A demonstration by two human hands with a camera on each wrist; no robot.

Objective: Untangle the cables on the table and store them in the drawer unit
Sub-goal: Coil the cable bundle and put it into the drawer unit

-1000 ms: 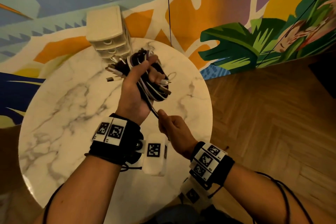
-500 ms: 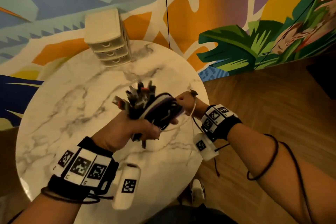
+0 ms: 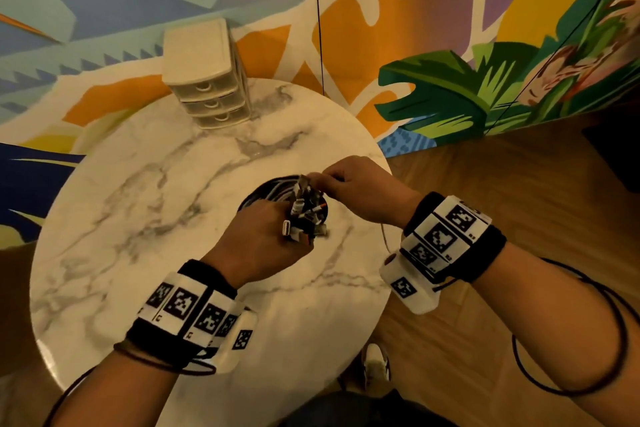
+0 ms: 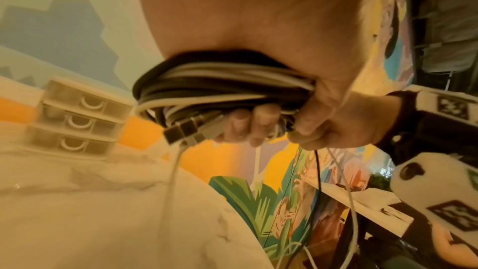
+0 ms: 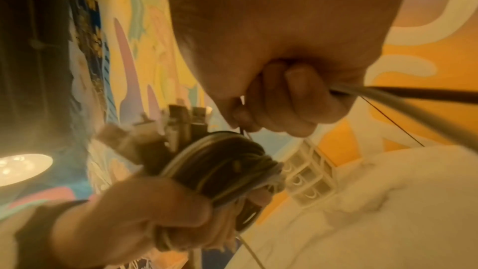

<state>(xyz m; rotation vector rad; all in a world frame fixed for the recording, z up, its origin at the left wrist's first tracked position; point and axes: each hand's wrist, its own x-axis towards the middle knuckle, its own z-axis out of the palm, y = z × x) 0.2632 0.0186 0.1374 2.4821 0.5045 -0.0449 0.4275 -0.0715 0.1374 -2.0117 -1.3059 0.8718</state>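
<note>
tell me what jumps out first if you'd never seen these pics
A fat bundle of black and white cables, plugs bristling upward, is clenched in the left hand over the middle of the round marble table. The right hand pinches a strand at the bundle's top. Behind them, a small cream drawer unit with three closed drawers stands at the table's far edge, against a loud mural.

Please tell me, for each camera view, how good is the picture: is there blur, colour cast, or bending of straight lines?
Head view: sharp, warm dim light; the wide lens bows the round white marble table. Left wrist view: yellow cast, the bundle of black and white cables fairly clear, the cream three-drawer plastic unit soft. Right wrist view: strongest motion blur, smearing the left hand and right hand.
</note>
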